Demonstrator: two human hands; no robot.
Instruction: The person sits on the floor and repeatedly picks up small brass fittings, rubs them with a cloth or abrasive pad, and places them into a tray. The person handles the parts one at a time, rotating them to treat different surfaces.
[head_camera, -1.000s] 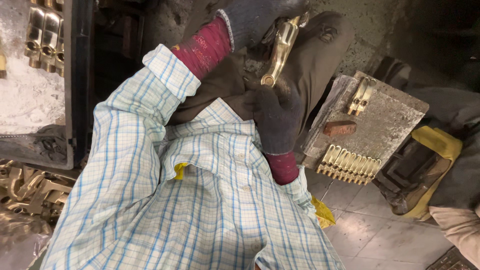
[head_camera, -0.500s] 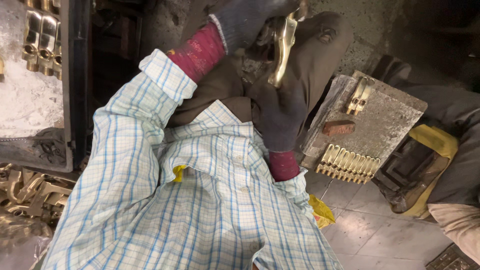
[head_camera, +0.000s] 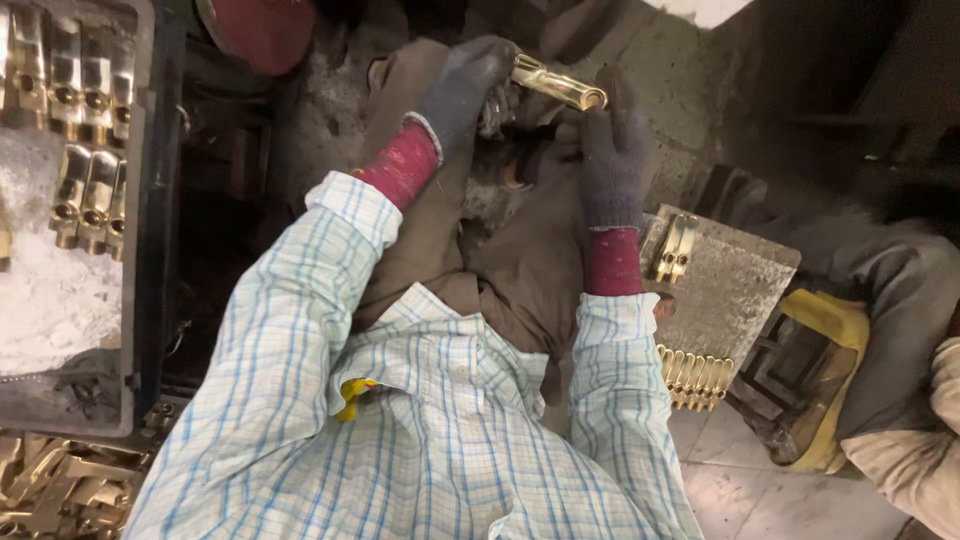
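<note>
Both checked sleeves bend up over the brown lap, meeting in front of the chest. The left hand (head_camera: 465, 95), in a dark glove with a red cuff, closes its grip around one end of a brass fitting (head_camera: 558, 84). The right hand (head_camera: 612, 150), gloved alike, stands upright with its fingertips pinching the fitting's far end.

A grey slab (head_camera: 735, 290) at right carries two brass pieces (head_camera: 675, 248) and a row of brass parts (head_camera: 693, 375) along its near edge. At left, a dark tray (head_camera: 140, 300) holds white powder (head_camera: 50, 300) and rows of brass fittings (head_camera: 75, 70); loose brass scrap (head_camera: 60, 490) lies below it.
</note>
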